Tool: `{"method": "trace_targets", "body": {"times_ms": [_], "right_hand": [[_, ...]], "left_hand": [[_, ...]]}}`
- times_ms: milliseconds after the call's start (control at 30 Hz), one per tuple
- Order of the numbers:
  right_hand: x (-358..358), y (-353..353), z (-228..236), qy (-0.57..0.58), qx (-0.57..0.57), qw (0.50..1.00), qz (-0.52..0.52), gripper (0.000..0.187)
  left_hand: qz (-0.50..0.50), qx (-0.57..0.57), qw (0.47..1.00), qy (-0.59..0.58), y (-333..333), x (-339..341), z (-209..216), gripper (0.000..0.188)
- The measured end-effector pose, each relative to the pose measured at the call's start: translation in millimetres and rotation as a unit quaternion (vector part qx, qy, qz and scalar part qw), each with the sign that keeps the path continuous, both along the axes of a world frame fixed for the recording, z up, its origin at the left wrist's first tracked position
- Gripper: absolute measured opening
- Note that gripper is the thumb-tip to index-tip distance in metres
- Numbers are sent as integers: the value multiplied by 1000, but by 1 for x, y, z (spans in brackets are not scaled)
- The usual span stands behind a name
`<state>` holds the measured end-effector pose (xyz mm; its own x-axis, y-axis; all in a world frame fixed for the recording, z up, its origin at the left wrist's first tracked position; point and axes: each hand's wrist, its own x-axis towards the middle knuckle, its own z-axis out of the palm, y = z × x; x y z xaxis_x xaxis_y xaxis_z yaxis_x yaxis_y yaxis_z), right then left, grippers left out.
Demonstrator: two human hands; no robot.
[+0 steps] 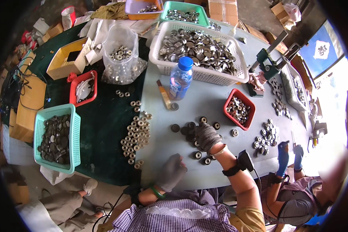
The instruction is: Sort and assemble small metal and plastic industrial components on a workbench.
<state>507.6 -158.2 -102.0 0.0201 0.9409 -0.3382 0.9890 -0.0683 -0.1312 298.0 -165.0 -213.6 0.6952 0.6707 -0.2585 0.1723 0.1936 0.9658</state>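
Both my hands wear grey gloves. My right hand (207, 136) lies palm down on a small cluster of dark round metal parts (190, 127) on the pale grey table (205, 104), fingers spread over them. My left hand (171, 173) rests near the table's front edge with its fingers curled; whether it holds a part is hidden. Between the hands lie loose ring parts (198, 155). A red tray (239, 109) of small shiny rings stands just right of my right hand.
A plastic water bottle (181, 78) stands before a white basket (199, 52) of metal discs. Rows of silver rings (135, 133) lie on the green cloth. A teal basket (57, 137) sits left. A co-worker's blue-gloved hands (289, 156) work at right.
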Motion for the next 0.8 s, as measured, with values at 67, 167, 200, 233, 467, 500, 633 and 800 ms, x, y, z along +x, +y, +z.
{"method": "trace_targets", "body": {"times_ms": [67, 167, 200, 233, 467, 500, 633, 800], "right_hand": [[13, -8, -30, -37, -22, 999, 24, 30], [26, -17, -80, -26, 48, 995, -79, 15], [33, -19, -95, -74, 43, 996, -38, 16], [43, -23, -113, -123, 37, 992, 1, 17], [11, -52, -53, 210, 315, 876, -298, 29], [6, -62, -47, 64, 358, 912, -192, 23], [-21, -92, -44, 46, 394, 910, -121, 38], [25, -131, -76, 64, 373, 865, -329, 39]], "left_hand": [[-13, -12, 1000, -9, -1, -1, 8, 35], [-10, -29, 999, -33, -2, -12, 30, 30], [-1, 135, 991, -18, -1, -21, 31, 25], [5, 296, 955, -4, 2, -30, 33, 19], [43, 460, 846, 264, 58, -86, 42, 17], [41, 465, 846, 260, 60, -87, 44, 17], [-75, 480, 806, 339, 76, -86, 36, 20], [-98, 495, 770, 391, 72, -80, 48, 25]]}}
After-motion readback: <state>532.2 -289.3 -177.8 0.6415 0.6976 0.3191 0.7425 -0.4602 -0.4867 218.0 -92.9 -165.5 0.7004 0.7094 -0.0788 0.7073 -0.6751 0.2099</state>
